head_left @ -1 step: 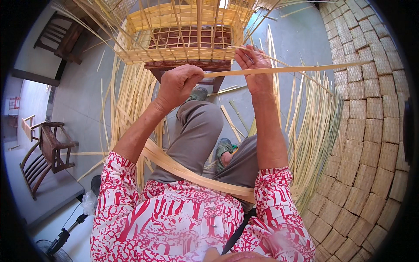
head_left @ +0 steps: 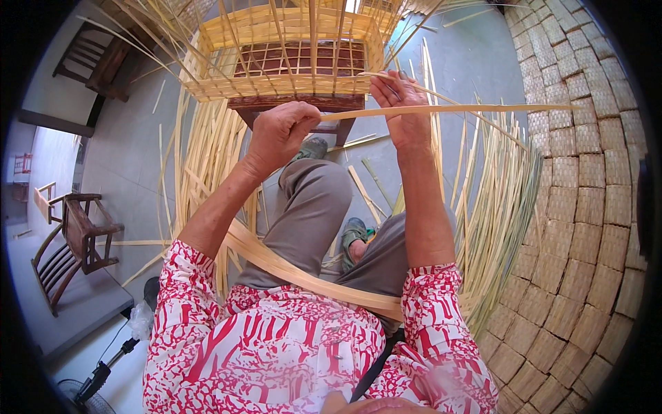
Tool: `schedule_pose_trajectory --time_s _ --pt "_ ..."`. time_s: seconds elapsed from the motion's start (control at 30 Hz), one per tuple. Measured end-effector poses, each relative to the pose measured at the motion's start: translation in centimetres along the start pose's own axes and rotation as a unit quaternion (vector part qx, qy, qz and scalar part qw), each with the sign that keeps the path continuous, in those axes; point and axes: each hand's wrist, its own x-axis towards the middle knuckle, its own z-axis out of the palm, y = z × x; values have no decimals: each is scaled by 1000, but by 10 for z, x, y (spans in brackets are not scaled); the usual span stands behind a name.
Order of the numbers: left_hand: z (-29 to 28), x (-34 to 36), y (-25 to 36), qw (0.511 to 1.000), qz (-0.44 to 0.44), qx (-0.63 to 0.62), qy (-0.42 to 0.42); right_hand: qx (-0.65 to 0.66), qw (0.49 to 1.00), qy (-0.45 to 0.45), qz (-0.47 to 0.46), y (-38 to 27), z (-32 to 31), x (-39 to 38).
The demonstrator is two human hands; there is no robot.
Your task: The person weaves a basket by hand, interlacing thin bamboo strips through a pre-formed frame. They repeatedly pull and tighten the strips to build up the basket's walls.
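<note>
My left hand [head_left: 286, 134] is closed, pinching one end of a flat pale bamboo strip [head_left: 483, 108]. That strip stretches rightward, crossing in front of my right palm, and its tip is free. My right hand [head_left: 401, 114] has its fingers bent around a second, thinner bamboo strip [head_left: 441, 95], which slants from the basket's near right corner down to the right. Beyond both hands stands a part-woven bamboo basket [head_left: 276, 86], with an open grid base and tall upright stakes. It rests on a dark red-brown wooden stool [head_left: 338, 103].
Loose bamboo strips [head_left: 200, 159] lie left of my legs, and greener ones [head_left: 500, 193] to the right. A band of strips [head_left: 296, 272] crosses my lap. Stacked woven blocks [head_left: 572, 228] line the right side. Wooden chairs [head_left: 86, 231] and a fan [head_left: 76, 390] are at left.
The free right tip of the flat strip has dipped slightly. My hands stay nearly in place, and the basket has not moved.
</note>
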Motion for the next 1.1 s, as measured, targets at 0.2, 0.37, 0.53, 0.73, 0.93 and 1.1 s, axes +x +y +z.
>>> schedule_pose_trajectory --time_s 0.2,0.37,0.53,0.73,0.93,1.1 --pt "5 20 4 997 5 49 56 75 996 25 33 4 -2 -2" --pt "13 46 -5 996 12 54 65 126 986 50 92 -1 2 -8" --pt "14 56 -16 982 26 177 56 85 994 44 57 0 10 -14" --pt "19 60 -18 970 17 239 37 -28 1000 13 -3 -3 23 -22" --pt "19 59 -14 967 8 256 17 -205 974 -36 -93 1 22 -22" --pt "20 64 -14 943 23 333 -19 -475 830 -75 -284 10 28 -11"
